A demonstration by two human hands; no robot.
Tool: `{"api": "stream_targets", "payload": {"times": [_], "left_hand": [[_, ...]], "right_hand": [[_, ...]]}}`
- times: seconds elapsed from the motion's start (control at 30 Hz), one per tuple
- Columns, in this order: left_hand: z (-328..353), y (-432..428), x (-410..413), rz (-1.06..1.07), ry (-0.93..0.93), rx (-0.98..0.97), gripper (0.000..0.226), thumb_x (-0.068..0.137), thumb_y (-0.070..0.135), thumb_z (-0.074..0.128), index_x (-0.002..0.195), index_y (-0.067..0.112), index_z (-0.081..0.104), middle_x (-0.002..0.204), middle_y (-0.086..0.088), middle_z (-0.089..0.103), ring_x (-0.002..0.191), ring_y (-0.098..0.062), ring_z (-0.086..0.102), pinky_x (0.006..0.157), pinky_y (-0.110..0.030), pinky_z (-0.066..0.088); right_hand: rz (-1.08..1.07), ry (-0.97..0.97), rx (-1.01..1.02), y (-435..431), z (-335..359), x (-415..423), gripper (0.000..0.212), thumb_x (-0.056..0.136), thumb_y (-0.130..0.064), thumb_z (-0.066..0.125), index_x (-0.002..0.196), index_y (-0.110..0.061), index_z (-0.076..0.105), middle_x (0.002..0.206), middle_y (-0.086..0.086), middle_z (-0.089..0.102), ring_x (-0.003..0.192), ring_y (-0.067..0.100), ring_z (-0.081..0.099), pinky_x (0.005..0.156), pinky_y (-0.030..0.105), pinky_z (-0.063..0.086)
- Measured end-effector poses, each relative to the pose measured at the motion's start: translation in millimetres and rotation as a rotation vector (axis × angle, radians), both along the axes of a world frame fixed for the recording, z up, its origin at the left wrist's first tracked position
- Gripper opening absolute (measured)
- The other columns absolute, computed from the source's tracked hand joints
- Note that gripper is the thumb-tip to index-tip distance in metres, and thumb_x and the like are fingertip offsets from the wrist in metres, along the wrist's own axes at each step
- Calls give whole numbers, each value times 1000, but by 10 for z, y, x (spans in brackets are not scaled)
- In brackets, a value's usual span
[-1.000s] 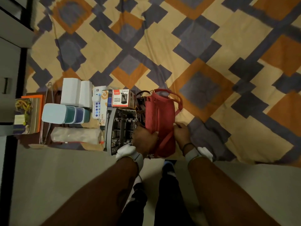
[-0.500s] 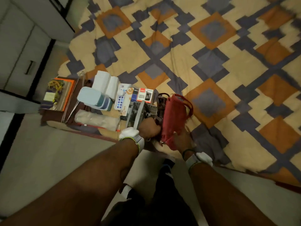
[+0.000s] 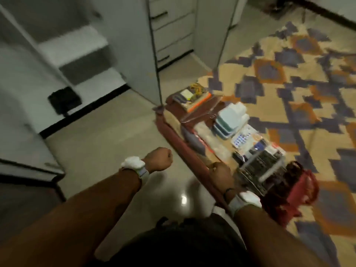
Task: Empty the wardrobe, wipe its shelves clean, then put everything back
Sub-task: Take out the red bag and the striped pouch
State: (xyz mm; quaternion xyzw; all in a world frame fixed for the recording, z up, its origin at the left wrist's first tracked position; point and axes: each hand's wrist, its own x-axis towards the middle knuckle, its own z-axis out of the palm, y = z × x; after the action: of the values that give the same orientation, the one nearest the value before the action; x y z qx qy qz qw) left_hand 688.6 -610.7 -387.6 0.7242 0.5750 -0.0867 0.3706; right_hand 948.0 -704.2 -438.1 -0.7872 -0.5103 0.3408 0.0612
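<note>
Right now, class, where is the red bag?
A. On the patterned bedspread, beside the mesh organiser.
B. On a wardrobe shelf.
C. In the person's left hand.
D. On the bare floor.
A: the red bag lies on the patterned bedspread next to the mesh organiser, while the left hand is an empty fist over the floor.

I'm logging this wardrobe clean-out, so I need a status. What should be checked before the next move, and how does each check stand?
1. Left hand free: ok, fisted, holding nothing.
2. Right hand free: cannot tell, curled by the bed, blurred.
3. Red bag set down: ok, lies on the bed, neither hand on it.
4. Wardrobe emptied: not ok, a black object sits on a low shelf.
5. Shelves reachable: ok, it stands open.
6. Wiping cloth at hand: cannot tell, none seen.
</note>
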Motion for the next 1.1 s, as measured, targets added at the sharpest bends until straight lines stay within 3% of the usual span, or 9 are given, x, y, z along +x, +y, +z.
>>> {"api": "stream_targets", "payload": {"times": [0.13,0.2,0.27,0.4,0.6,0.67,0.77,0.83,1.1], "left_hand": [[-194,-86,-1355,249,28,-45,33,100,15,46,92,-9,67,98,-25,68,79,-30,57,67,-28,35],[-286,-169,-1904,336,45,-56,33,103,14,44,98,-10,67,105,-24,66,92,-35,61,73,-29,39],[-368,-221,-2430,463,69,-67,33,102,14,45,94,-11,64,104,-27,63,97,-40,60,75,-34,42],[-534,-195,-3028,604,89,-142,30,100,7,45,86,-14,62,89,-28,60,88,-43,58,75,-41,44],[-684,427,-4017,859,111,-181,37,101,11,48,63,11,46,67,-6,44,64,-22,44,73,-40,44],[-547,718,-4270,900,104,-199,38,101,11,47,64,4,47,63,-1,34,58,-15,34,73,-40,41],[-495,1144,-4653,1094,67,-216,25,97,13,52,80,0,64,72,-9,51,74,-24,53,78,-36,47],[-486,1382,-4812,1089,43,-188,32,97,13,52,68,2,56,74,-17,54,77,-31,57,74,-37,47],[-680,2282,-5678,1128,8,-243,26,103,15,47,78,8,53,76,-4,45,70,-17,44,71,-29,35]], "right_hand": [[280,-31,8,591,199,-978,29,83,-38,44,96,-19,62,98,5,68,88,24,67,71,29,46],[372,2,18,886,353,-1523,30,87,-35,49,101,-16,68,108,12,69,105,17,66,93,30,47],[471,45,40,1234,337,-2072,30,93,-22,55,114,-6,69,122,13,66,111,-8,55,110,17,29],[625,20,-86,1827,-80,-2812,34,92,-29,52,118,-14,68,124,14,63,114,33,60,96,39,50],[886,-45,-143,2977,-415,-3910,31,95,-24,55,118,-8,68,122,17,63,114,37,59,97,40,50],[963,-71,-170,3415,-470,-4231,28,95,-19,56,113,-1,68,117,20,65,109,37,60,94,38,49],[1017,-83,-170,4100,-467,-4713,25,97,-12,53,111,2,68,117,21,65,110,36,60,93,35,46],[1019,-66,-139,4446,-462,-4938,25,98,-12,53,111,3,68,118,21,66,111,36,59,93,34,45],[1089,-106,-145,5618,-570,-6156,25,97,-16,53,108,0,69,115,18,68,107,37,61,92,37,47]]}}
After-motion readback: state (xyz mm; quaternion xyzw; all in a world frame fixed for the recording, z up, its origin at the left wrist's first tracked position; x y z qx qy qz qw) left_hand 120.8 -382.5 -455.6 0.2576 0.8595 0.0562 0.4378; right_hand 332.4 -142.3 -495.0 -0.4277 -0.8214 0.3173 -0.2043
